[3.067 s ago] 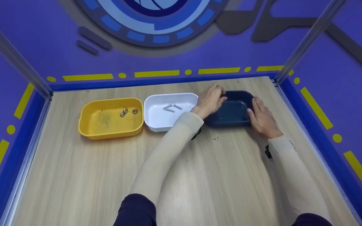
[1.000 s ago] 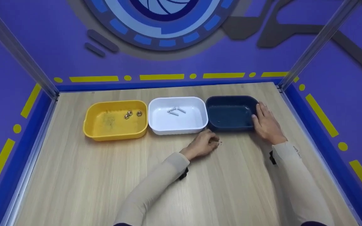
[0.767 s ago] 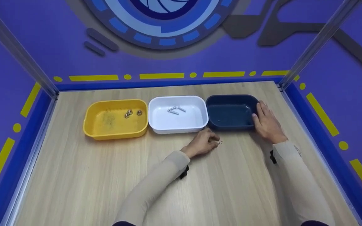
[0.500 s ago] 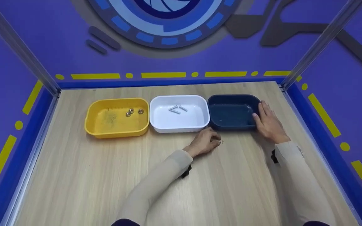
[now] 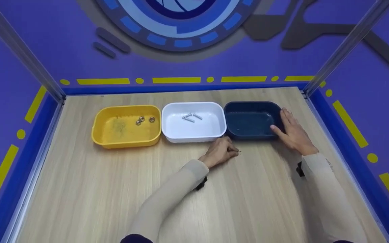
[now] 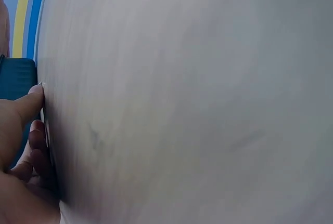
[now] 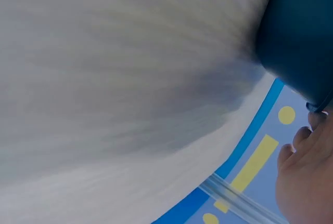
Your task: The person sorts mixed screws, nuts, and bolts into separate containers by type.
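My left hand point(image 5: 218, 152) rests low on the wooden table, just in front of the white and navy trays. Its thumb and forefinger come together on a tiny metal piece point(image 5: 240, 152); the fingers mostly cover it, and its kind is too small to make out. In the left wrist view a speck of the metal piece point(image 6: 40, 83) shines at the fingertip. Against the right end of the navy tray point(image 5: 253, 137) lies my right hand point(image 5: 295, 135), fingers straight along the outside and thumb across the rim. A tiny speck point(image 5: 238, 129) shows on that tray's floor.
A white tray point(image 5: 194, 139) in the middle holds several silver screws point(image 5: 191, 117). To its left, a yellow tray point(image 5: 127, 145) contains three nuts point(image 5: 141, 119). The trays stand side by side near the back wall point(image 5: 181, 67); side panels flank the table point(image 5: 113, 189).
My left hand has come from over the navy tray down to the table, and its fingertips have closed on the tiny metal piece. The right hand's thumb has spread from its fingers.
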The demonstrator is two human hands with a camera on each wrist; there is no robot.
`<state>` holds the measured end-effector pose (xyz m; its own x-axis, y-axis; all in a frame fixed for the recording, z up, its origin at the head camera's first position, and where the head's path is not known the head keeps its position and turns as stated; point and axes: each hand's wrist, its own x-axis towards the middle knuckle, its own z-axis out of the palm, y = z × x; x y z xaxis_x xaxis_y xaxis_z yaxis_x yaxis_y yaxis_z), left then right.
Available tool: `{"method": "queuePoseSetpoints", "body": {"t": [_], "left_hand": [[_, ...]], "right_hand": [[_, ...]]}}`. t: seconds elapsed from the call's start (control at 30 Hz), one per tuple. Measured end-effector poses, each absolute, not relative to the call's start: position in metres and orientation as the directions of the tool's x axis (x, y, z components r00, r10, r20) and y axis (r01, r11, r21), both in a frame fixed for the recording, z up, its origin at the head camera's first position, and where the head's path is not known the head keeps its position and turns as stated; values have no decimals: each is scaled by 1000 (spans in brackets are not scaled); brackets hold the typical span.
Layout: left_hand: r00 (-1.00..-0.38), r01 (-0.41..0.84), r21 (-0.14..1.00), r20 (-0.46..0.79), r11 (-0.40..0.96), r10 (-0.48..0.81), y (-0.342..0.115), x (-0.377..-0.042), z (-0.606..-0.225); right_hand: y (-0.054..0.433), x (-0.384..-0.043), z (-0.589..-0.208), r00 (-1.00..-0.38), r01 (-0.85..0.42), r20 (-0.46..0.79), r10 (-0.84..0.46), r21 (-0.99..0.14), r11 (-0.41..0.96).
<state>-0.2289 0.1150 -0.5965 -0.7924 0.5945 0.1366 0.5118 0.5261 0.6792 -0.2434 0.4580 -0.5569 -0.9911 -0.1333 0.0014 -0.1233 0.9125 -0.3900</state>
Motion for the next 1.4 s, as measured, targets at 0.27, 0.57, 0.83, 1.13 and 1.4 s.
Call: {"method": "queuePoseSetpoints", "body": {"t": [0.27, 0.57, 0.83, 1.13, 1.4], "left_hand": [[-750, 572, 638, 153, 515, 643, 116, -230, -597], [-721, 617, 588, 155, 523, 676, 117, -229, -598], [-689, 673, 518, 180, 528, 702, 117, -230, -600], [-698, 677, 474, 173, 563, 695, 117, -228, -598], [-667, 716, 438, 201, 544, 718, 119, -222, -590]], "right_hand": [[465, -236, -556, -986, -145, -11, -164, -409, 901], [467, -237, -558, -983, -149, -39, -180, -404, 902], [466, -238, -557, -982, -146, -51, -183, -409, 901], [466, -240, -558, -982, -135, -66, -175, -398, 907], [465, -240, -555, -980, -137, -81, -180, -380, 915]]}}
